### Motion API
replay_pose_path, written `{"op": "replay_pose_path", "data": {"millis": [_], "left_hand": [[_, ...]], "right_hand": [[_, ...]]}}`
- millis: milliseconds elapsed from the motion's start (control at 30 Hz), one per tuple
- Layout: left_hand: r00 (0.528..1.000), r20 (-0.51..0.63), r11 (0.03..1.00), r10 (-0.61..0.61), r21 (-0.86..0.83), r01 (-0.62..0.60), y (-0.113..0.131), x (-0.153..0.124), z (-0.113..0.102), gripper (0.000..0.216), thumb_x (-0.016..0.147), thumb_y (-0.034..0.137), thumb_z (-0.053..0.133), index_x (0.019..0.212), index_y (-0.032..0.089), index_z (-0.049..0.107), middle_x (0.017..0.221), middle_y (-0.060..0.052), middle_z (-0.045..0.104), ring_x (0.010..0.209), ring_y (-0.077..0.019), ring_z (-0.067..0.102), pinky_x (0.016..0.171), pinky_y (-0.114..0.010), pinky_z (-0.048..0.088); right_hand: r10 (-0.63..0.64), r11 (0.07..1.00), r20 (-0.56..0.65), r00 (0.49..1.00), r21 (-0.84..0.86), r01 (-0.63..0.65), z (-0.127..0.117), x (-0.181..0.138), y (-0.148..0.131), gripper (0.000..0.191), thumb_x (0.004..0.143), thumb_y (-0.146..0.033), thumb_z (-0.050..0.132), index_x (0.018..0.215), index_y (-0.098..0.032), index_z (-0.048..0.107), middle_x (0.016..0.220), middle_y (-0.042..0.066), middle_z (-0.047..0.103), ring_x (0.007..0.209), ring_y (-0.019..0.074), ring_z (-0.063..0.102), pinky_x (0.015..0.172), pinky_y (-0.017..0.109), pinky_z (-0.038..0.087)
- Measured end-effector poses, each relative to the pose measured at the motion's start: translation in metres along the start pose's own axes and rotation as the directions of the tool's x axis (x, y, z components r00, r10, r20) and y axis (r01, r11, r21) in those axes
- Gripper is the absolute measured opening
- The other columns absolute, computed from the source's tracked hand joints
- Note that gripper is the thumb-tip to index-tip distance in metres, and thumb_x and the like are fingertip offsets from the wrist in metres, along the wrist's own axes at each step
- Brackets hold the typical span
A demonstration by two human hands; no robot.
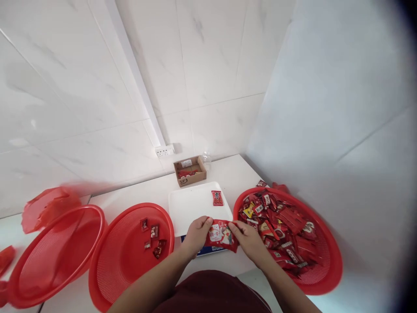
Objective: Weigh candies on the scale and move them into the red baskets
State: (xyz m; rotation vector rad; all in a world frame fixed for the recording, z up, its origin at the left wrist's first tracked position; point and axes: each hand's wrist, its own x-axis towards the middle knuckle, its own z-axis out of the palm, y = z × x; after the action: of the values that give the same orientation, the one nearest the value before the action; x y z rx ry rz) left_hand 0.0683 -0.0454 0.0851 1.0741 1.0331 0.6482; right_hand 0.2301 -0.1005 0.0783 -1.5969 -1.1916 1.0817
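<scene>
Between my two hands a red printed snack packet (221, 234) is stretched, its picture side facing up. My left hand (198, 234) pinches its left edge, and my right hand (247, 239) grips the upper right corner. The packet hangs over the near edge of a white tray (189, 204). A small red packet with a large dark character (217, 198) lies on the tray's right side. Under the tray's near edge, part of a blue thing (208, 250) shows; most of it is hidden.
To the right stands a red basket (337, 261) heaped with red packets. Another red basket (112, 256) at the left holds several small packets, with a further red basket (19, 269) beyond it. A cardboard box (192, 179) containing packets stands by the wall, below a socket (164, 151).
</scene>
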Motion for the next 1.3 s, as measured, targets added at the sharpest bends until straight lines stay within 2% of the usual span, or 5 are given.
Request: {"op": "replay_pose_path", "data": {"millis": [267,533,767,933,1300], "left_hand": [[0.972,0.100,0.976,-0.213,-0.016,0.216,-0.023,0.011,-0.012,0.046,0.066,0.059,0.064,0.083,0.017,0.057,0.071,0.000,0.061,0.065,-0.0131,0.056,0.062,-0.025,0.042],[0.961,0.034,0.962,-0.274,-0.001,0.274,-0.036,0.005,-0.040,0.042,0.066,0.053,0.067,0.086,0.018,0.058,0.076,0.000,0.062,0.066,-0.0100,0.056,0.063,-0.022,0.043],[0.954,0.052,0.955,-0.297,0.043,0.295,-0.045,-0.001,-0.041,0.043,0.066,0.054,0.068,0.087,0.018,0.058,0.077,-0.001,0.062,0.069,-0.0112,0.057,0.064,-0.023,0.042],[0.958,0.038,0.958,-0.284,0.064,0.281,-0.044,-0.002,-0.044,0.045,0.065,0.056,0.067,0.088,0.018,0.058,0.079,-0.001,0.062,0.071,-0.0117,0.057,0.066,-0.024,0.043],[0.957,0.004,0.954,-0.290,0.078,0.289,-0.039,-0.011,-0.045,0.049,0.063,0.057,0.068,0.088,0.017,0.057,0.078,-0.002,0.061,0.069,-0.0122,0.057,0.066,-0.025,0.043]], "right_hand": [[0.074,0.987,-0.145,0.987,-0.128,-0.093,-0.015,-0.010,0.034,0.045,0.078,-0.058,0.043,0.065,-0.019,0.062,0.068,0.004,0.068,0.067,0.0205,0.060,0.065,0.031,0.045],[0.389,0.879,-0.576,0.718,0.466,-0.103,-0.089,-0.020,0.094,0.042,0.073,-0.057,0.053,0.100,-0.025,0.060,0.097,0.005,0.071,0.086,0.0219,0.067,0.072,0.034,0.055],[0.255,0.943,-0.417,0.872,-0.093,-0.320,-0.067,-0.009,0.139,0.044,0.073,-0.042,0.055,0.109,-0.016,0.061,0.118,0.014,0.063,0.115,0.0280,0.055,0.100,0.042,0.040],[0.115,0.723,-0.233,0.966,-0.647,-0.242,-0.043,0.013,0.136,0.052,0.082,-0.033,0.047,0.130,-0.014,0.049,0.136,0.013,0.050,0.128,0.0270,0.041,0.106,0.040,0.029],[0.307,0.629,-0.174,0.936,-0.700,-0.337,-0.033,0.033,0.118,0.060,0.086,-0.048,0.036,0.138,-0.018,0.039,0.131,0.020,0.053,0.114,0.0340,0.053,0.092,0.049,0.037]]}}
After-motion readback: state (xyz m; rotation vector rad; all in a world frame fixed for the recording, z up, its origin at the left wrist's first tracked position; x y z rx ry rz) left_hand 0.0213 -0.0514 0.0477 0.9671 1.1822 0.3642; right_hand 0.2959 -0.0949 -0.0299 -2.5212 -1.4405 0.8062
